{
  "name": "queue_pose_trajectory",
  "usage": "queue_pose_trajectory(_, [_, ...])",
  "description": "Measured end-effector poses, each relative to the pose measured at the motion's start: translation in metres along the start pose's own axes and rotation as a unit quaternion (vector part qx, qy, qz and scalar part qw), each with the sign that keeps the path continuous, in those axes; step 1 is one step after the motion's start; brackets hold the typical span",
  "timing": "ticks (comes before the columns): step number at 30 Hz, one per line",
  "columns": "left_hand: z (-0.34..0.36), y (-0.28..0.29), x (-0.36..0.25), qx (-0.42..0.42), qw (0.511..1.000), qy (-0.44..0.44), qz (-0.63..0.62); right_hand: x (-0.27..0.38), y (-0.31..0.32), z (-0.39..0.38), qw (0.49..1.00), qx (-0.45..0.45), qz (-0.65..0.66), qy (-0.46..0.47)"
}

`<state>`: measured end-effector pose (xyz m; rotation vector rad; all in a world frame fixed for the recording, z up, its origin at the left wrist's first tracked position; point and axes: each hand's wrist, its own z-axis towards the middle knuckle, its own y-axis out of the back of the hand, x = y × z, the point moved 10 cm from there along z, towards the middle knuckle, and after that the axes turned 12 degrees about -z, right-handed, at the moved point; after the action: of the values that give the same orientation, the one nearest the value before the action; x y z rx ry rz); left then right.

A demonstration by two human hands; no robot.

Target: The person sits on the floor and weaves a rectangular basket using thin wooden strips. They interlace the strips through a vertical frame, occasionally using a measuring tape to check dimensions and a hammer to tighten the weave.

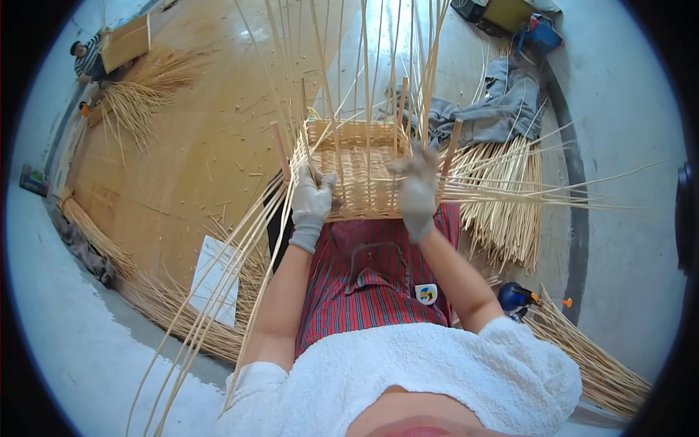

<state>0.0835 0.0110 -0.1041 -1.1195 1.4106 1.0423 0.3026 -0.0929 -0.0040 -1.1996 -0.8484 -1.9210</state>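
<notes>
A half-woven wicker basket (353,204) rests over my lap, with long pale cane stakes (365,80) rising from its sides. My left hand (312,204), in a whitish glove, is closed on the basket's near left edge, its thumb on the weave. At the right side is my right hand (418,195), also gloved; its fingers are smeared by motion among the canes, so their grip does not show. Loose canes trail off the left side, and others (524,191) stick out to the right. Brownish posts (280,151) stand at the basket's corners.
A thick bundle of canes (502,211) lies to the right beside a grey cloth (510,102). Longer bundles lie at lower left and lower right. At far left, a person (86,62) sits near a brown panel (126,42) and more canes. Scraps litter the wooden board (211,138).
</notes>
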Motion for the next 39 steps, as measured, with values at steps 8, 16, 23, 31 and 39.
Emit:
queue_pose_trajectory(8, [-0.085,-0.02,-0.177,0.084,0.943,-0.185,-0.265,0.123,0.011,-0.039,0.948,0.225,0.226,-0.018])
queue_pose_trajectory(16, [-0.175,-0.025,-0.359,0.339,0.751,-0.242,-0.512,0.333,0.092,-0.034,0.823,0.193,0.396,0.359])
queue_pose_trajectory(23, [-0.226,-0.025,-0.342,0.375,0.782,-0.332,-0.371,0.293,0.058,-0.058,0.812,0.241,0.375,0.376])
queue_pose_trajectory(31, [-0.179,-0.051,-0.251,0.416,0.816,-0.286,-0.281,0.221,0.014,-0.044,0.876,0.369,0.153,0.271])
queue_pose_trajectory(39, [-0.207,-0.057,-0.27,0.532,0.583,-0.077,-0.609,0.264,0.029,-0.07,0.629,0.575,0.444,0.276])
